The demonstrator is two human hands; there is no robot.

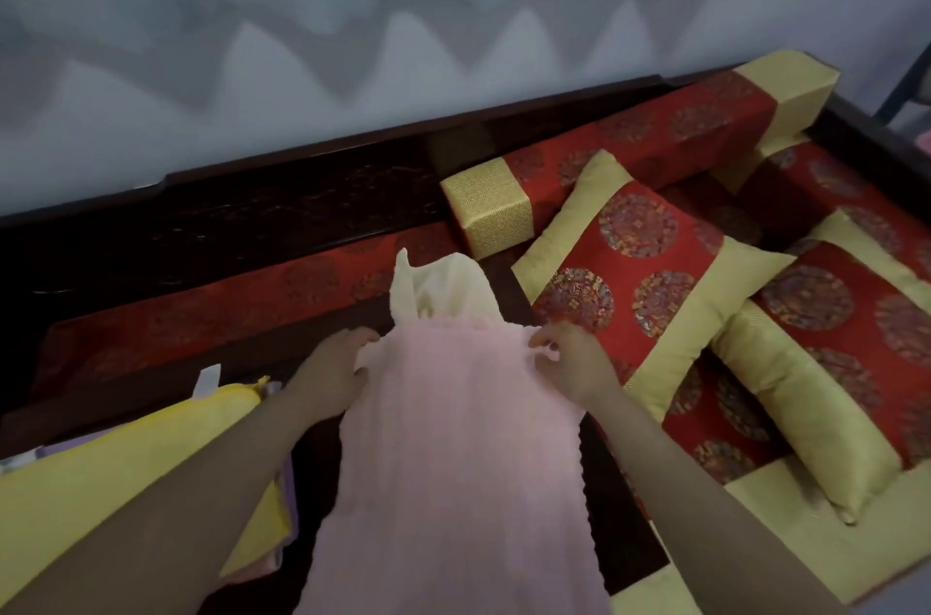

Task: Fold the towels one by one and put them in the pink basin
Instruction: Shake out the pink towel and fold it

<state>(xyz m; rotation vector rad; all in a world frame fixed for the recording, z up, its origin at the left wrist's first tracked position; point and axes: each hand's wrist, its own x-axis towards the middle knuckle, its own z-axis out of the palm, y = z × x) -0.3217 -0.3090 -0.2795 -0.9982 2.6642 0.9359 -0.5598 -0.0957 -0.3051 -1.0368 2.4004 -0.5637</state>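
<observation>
Fingers of both hands pinch the far corners of a pink towel (pixel 453 453): the left hand (pixel 335 370) curls on the left corner, thumb and fingertips closed on the edge, and the right hand (pixel 572 362) nips the right corner, where a small frill of cloth sticks out between the fingertips. Both bare forearms reach in from the near edge. That pink cloth is soft and nubbly, with a scalloped border along its sides, and it lies stretched lengthwise over the dark wooden seat (pixel 312 211) of a carved bench, running from the hands back toward the person. Just beyond its far edge, touching it, sits a cream towel (pixel 438 287), crumpled into a peaked heap. To the left, partly under the left forearm, lies a yellow towel (pixel 141 458), smoother, with a white tag poking up at its far end and pale lilac fabric peeking from beneath. On the right rest glossy red and gold brocade cushions (pixel 650 282), square and patterned with round medallions, beside a long block-shaped bolster (pixel 629 156).
</observation>
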